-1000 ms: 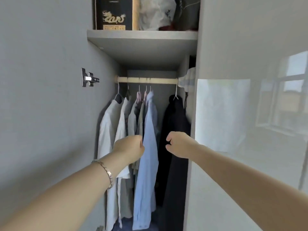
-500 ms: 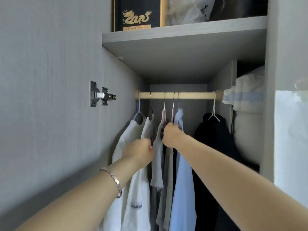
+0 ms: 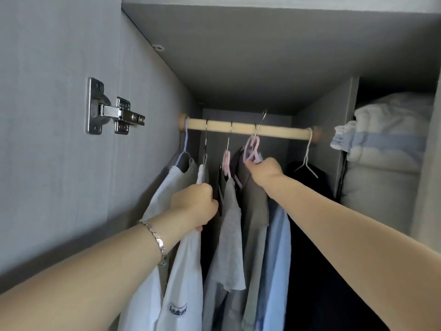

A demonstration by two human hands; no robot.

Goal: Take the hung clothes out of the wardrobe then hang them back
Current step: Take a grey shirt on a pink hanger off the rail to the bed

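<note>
Right grip (image 3: 265,170) pinches the pink hanger (image 3: 253,145), hook tilted at the rod (image 3: 286,134); left grip (image 3: 194,206) clutches the white shirt (image 3: 183,278). I'd lift the hook fully clear before pulling out, holding neighbours aside.

Home, at the clothes storage: view goes straight into a grey laminate wardrobe (image 3: 155,91), its door (image 3: 47,139) swung open at left on a steel cup hinge (image 3: 114,113). Under the shelf (image 3: 262,56) a wooden rail (image 3: 274,133) spans the hanging compartment side to side, w/ everyday clothes on it. A white shirt (image 3: 183,283) w/ small chest logo hangs near the rail's left end, a grey tee (image 3: 230,235) and light-blue shirt (image 3: 276,247) approx. mid-rail, and a dark garment (image 3: 310,235) at the right end. Hangers are mixed household types, e.g. a pink hanger (image 3: 251,149) and a white wire hanger (image 3: 306,163). Past the divider panel (image 3: 343,127), the right compartment holds folded bedding (image 3: 386,139), white w/ a blue stripe, stacked.
</note>
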